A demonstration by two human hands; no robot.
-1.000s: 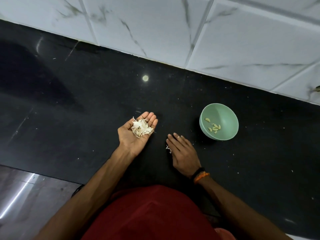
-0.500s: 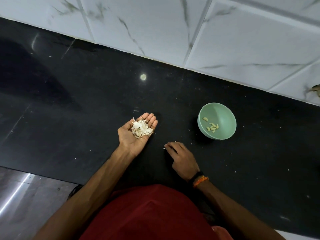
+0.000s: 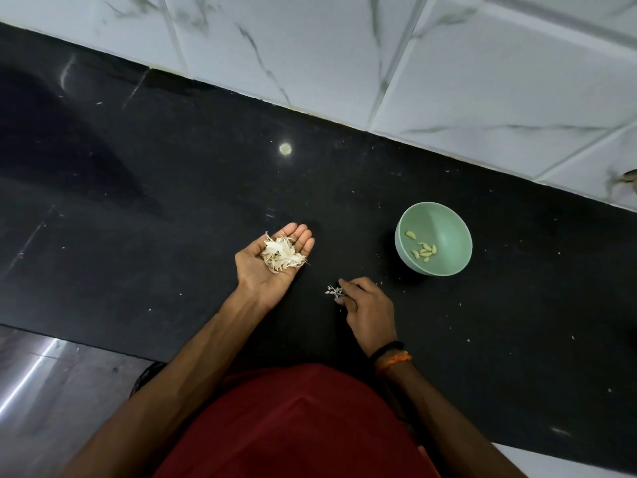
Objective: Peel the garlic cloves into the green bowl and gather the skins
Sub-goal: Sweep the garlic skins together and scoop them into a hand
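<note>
Cupping, left hand: the left hand (image 3: 272,267) lies palm up over the counter (image 3: 172,208), fingers straight and close together, slightly hollowed, carrying a loose heap and gripping nothing.
Heap in the palm: the garlic skins (image 3: 282,255) are pale, papery flakes piled across the base of the fingers and the upper palm; a few curl out past the thumb side and the little-finger edge.
Right hand: the right hand (image 3: 367,305) is back-up, low over the counter, just right of the left wrist, fingers curled inward with thumb and forefinger drawn together.
At its fingertips: a small tuft of skin scraps (image 3: 334,290) sticks out to the left of the pinched fingers; it looks held between them, though whether it also touches the counter is hard to tell from above.
Green bowl: the green bowl (image 3: 448,219) stands on the counter beyond the right hand and a little to its right, apart from it, well to the right of the left hand's fingers.
Inside the bowl: the peeled cloves (image 3: 424,251) lie on the bowl floor, most bunched together, one alone slightly farther from the hands.
Right wrist: a dark band and an orange thread (image 3: 393,358) circle it side by side.
Counter: black, with tiny pale flecks scattered around both hands and right of the bowl.
Beyond the hands: white marbled wall tiles (image 3: 344,56) meet the far edge of the counter.
Nearest the camera: a red garment (image 3: 293,426) fills the space between the forearms.
</note>
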